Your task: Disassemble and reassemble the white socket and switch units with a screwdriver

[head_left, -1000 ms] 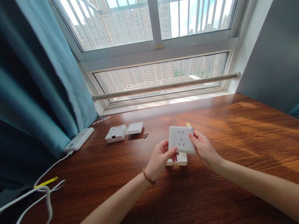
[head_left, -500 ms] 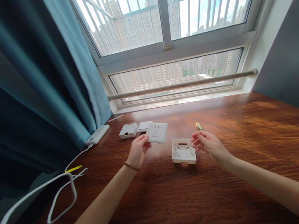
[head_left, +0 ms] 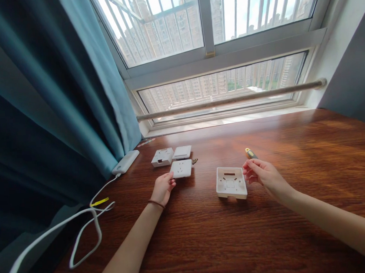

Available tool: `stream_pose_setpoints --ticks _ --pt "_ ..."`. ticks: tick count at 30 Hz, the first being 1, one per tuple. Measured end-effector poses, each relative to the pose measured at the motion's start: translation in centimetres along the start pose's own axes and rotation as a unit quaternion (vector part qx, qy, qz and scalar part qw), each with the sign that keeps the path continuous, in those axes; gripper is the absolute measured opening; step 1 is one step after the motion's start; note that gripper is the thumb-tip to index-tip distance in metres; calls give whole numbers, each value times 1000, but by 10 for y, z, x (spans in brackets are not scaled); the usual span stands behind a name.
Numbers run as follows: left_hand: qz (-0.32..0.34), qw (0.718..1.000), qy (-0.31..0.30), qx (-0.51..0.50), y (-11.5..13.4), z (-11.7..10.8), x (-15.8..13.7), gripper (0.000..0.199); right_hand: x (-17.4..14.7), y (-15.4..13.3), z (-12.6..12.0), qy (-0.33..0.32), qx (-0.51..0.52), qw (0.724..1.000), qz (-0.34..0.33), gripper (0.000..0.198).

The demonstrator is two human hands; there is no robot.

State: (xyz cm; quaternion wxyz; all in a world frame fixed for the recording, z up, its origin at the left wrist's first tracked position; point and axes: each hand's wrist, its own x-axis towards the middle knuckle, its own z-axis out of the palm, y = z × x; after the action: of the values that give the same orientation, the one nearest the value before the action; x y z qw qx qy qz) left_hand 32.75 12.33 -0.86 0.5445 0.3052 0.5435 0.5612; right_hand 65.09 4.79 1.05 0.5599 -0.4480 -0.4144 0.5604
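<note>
My left hand [head_left: 164,189] pinches the lower left corner of a white wall socket panel [head_left: 181,168], its slotted face up. The panel is low over the wood table, in front of another white plate [head_left: 182,152] and a few small screws [head_left: 195,161]. To the right sits an open white socket box [head_left: 231,182], its hollow side up. My right hand [head_left: 259,174] is at the box's right wall, fingers loosely curled and slightly apart, with nothing visible in them. Whether they touch the wall I cannot tell. Beyond it lies a yellow and grey handle [head_left: 250,153], partly hidden.
A second white box [head_left: 162,157] stands at the back left. Near the blue curtain [head_left: 108,116] lies a white power bank [head_left: 125,162] with a white cable [head_left: 99,226] and yellow tag [head_left: 100,201]. A rail [head_left: 229,100] crosses the window behind the table [head_left: 206,237].
My left hand has lowered the socket panel and moved it left, uncovering the screws. My right hand has drawn slightly away from the box. The view has shifted slightly.
</note>
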Motion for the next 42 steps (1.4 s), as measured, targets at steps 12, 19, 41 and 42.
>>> stream_pose_setpoints --ticks 12,19,41,42 --pt "22 998 -32 56 -10 -9 14 11 0 -1 -1 7 -16 1000 5 31" --pt "39 994 -29 103 -14 -9 15 15 0 -1 -1 1 -17 1000 13 32" --pt "399 841 140 337 10 3 -24 51 9 6 -8 14 -257 964 -61 36" --pt "461 804 111 360 9 7 -34 48 10 8 -10 7 -308 947 -92 45"
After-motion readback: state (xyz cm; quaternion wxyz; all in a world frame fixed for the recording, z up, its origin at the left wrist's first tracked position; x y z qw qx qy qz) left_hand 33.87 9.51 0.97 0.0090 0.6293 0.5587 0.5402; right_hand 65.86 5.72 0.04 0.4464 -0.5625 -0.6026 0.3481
